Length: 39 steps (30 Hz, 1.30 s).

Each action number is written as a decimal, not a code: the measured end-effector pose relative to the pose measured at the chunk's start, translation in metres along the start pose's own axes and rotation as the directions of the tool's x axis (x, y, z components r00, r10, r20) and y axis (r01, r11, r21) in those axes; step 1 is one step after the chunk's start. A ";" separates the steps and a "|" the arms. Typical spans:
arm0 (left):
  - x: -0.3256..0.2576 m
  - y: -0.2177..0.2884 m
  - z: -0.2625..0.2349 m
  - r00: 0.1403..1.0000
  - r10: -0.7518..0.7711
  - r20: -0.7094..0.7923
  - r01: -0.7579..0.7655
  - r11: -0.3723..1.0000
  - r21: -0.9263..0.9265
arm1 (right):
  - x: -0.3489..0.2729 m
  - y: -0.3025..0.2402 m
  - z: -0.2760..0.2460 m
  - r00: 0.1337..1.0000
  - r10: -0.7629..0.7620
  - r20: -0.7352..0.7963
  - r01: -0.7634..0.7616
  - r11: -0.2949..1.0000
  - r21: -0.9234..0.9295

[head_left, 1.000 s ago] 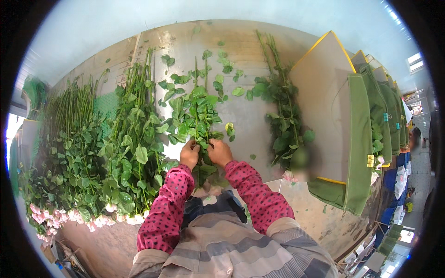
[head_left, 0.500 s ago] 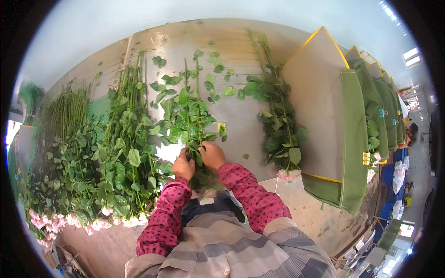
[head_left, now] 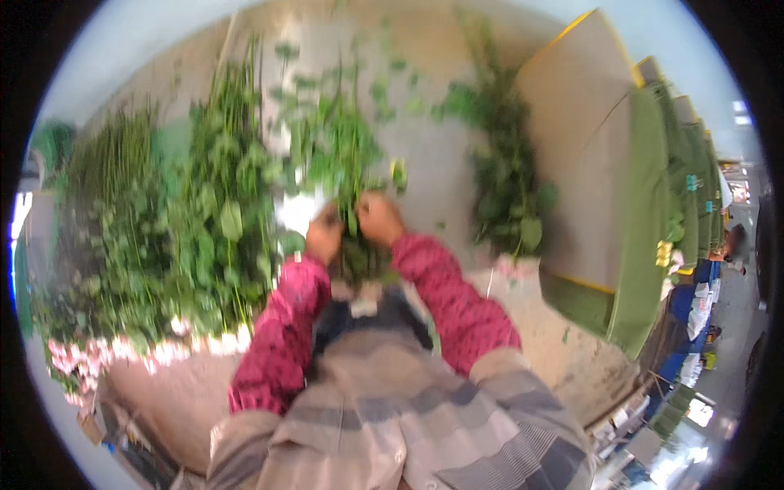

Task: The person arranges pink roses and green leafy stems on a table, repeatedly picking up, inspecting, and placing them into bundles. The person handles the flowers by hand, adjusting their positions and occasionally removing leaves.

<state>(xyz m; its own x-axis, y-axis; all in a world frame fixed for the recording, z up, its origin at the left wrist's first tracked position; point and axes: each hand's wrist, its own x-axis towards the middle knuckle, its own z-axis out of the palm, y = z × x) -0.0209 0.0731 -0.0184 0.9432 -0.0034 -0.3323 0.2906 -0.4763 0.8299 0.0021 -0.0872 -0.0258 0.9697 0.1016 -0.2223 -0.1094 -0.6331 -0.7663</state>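
Note:
A small bunch of leafy green rose stems (head_left: 343,135) lies on the table in front of me, cut ends pointing away. My left hand (head_left: 324,234) is closed at the left side of the stems near their lower end. At their right side my right hand (head_left: 378,218) has its fingers curled in on the same stems. Motion blurs the fingers, and the blooms of this bunch are barely visible below my hands. Patterned pink sleeves cover both forearms.
To the left lies a long row of pink roses (head_left: 163,353), blooms toward me. Another rose bunch (head_left: 506,175) lies to the right, beside a grey panel (head_left: 572,155) with yellow edging and green cloth (head_left: 641,220). Loose leaves (head_left: 398,174) dot the grey table (head_left: 437,175).
The whole view has shifted, so the table and flowers sit higher in the picture, and it is blurrier. Both hands stay at the rose stems.

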 end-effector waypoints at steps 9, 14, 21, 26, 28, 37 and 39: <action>0.007 -0.019 0.008 0.995 -0.101 0.027 0.104 0.985 -0.136 | -0.002 -0.011 -0.014 0.995 0.010 -0.095 -0.017 0.997 -0.076; 0.006 -0.017 -0.003 0.999 -0.021 0.047 0.040 0.895 -0.444 | -0.002 -0.019 -0.011 0.995 0.010 -0.104 -0.024 0.991 -0.131; -0.019 -0.009 -0.069 0.978 -0.203 0.043 0.187 0.773 -0.607 | -0.006 -0.019 -0.019 0.987 0.056 -0.148 -0.037 0.991 0.129; -0.047 0.091 -0.033 0.983 0.136 -0.125 -0.182 0.829 -0.529 | -0.043 -0.115 -0.092 0.944 -0.187 -0.273 0.252 0.942 0.223; -0.056 0.118 -0.008 0.894 0.418 -0.158 -0.447 0.841 -0.304 | -0.060 -0.123 -0.122 0.935 -0.147 -0.323 0.189 0.976 0.105; -0.077 0.173 -0.020 0.847 0.468 0.252 -0.203 0.723 -0.660 | -0.181 -0.185 -0.382 0.704 -0.489 -0.515 -0.015 0.715 -0.699; -0.069 0.141 -0.033 0.896 0.350 0.272 -0.144 0.810 -0.568 | -0.202 -0.188 -0.449 0.707 -0.494 -0.505 -0.162 0.582 -0.797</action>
<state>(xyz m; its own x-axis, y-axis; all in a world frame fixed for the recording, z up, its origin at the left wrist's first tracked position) -0.0400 0.0355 0.1361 0.9035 -0.4087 -0.1290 0.1910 0.1144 0.9749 -0.0747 -0.3336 0.4333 0.8503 -0.0030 0.5264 -0.0469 -0.9964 0.0701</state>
